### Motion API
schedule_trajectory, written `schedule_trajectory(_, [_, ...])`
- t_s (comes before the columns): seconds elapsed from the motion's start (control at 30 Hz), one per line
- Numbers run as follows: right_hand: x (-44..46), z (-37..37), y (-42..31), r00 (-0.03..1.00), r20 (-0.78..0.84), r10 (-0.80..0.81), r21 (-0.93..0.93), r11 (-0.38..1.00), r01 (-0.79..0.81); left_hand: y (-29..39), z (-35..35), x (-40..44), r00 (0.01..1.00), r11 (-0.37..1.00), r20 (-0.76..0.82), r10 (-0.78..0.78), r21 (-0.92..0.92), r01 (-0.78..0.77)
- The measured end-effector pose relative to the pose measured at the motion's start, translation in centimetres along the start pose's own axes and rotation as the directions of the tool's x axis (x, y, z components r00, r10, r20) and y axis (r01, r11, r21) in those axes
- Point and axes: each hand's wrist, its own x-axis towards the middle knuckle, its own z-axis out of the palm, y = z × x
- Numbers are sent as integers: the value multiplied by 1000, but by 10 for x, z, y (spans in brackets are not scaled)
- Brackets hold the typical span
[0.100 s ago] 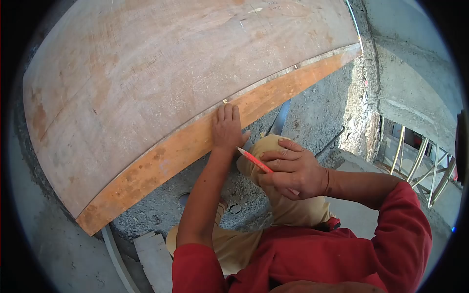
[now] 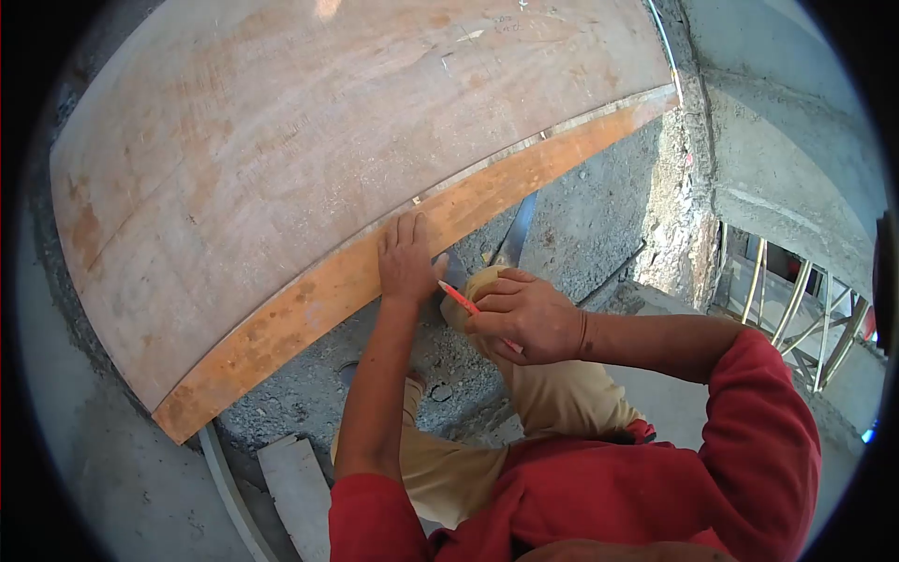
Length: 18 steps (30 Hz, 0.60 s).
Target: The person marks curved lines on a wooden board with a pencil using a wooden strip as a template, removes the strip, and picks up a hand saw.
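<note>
My left hand rests with outstretched fingers on the orange-brown wooden board, near the upper edge where it meets the large plywood sheet. A small pale chip or notch shows at that seam just beyond my fingertips. In my right hand a red pencil is gripped, its sharpened end pointing up and left towards my left thumb. The tip is close to that thumb; whether it touches anything cannot be made out. Part of the board lies hidden under my left hand.
Rough concrete ground lies below the board, with a flat grey-blue strip on it. Beside my legs are a pale board piece and a curved grey strip. A concrete wall and metal poles stand at right.
The view has shifted a little, so most things sit further left. My left hand has slid slightly left along the board. The right hand still grips the pencil.
</note>
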Motion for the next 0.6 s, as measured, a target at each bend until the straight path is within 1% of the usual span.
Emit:
schedule_trajectory(0.07, [-14,-16,-12,991,121,51,-30,998,-48,16,-26,-37,992,990,23,-124,-57,125])
schedule_trajectory(0.1, [-22,-21,-15,989,127,79,-41,996,-74,21,-35,-62,979,980,81,-189,-51,194])
schedule_trajectory(0.2, [-42,-22,-16,981,163,103,-19,995,-101,44,-75,-168,872,907,266,-412,27,420])
schedule_trajectory(0.27, [-56,-24,-13,971,206,119,3,992,-123,79,-106,-242,725,835,438,-531,124,536])
schedule_trajectory(0.33, [-71,-21,-3,960,251,127,-7,992,-129,131,-141,-306,526,754,586,-616,248,608])
schedule_trajectory(0.37, [-80,-21,-1,952,277,129,-12,991,-131,157,-150,-334,539,714,553,-636,155,683])
schedule_trajectory(0.4, [-88,-22,-1,942,282,185,2,981,-193,180,-153,-360,546,664,518,-659,59,745])
schedule_trajectory(0.43, [-91,-25,-3,930,280,239,14,967,-253,199,-161,-367,552,610,478,-684,-40,791])
schedule_trajectory(0.53, [-99,-41,1,879,252,406,1,908,-419,244,-174,-355,475,532,488,-732,-26,846])
schedule_trajectory(0.57, [-100,-46,4,857,246,453,-12,885,-465,259,-182,-340,451,523,500,-739,4,852])
schedule_trajectory(0.6, [-102,-50,13,860,244,448,-53,892,-450,270,-183,-326,459,527,529,-714,-26,849])
